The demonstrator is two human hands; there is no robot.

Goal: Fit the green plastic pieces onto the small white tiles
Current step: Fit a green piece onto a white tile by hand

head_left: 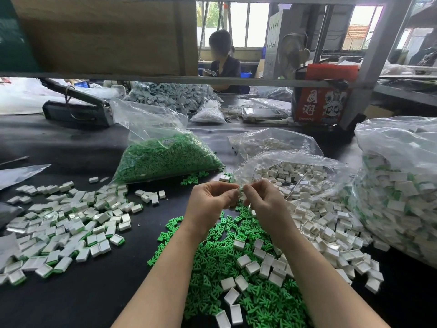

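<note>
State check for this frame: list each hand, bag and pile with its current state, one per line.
left hand: pinching a small piece with the right
right hand: pinching the same piece
green-piece bag: full, mouth open
white-tile bag: open, tiles spilling out
loose green pieces: heaped under forearms
fitted tiles: spread at left

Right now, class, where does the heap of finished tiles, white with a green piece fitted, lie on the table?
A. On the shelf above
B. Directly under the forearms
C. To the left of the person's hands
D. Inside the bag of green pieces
C: the finished tiles are spread over the black table, left of the left hand and right hand.
</note>
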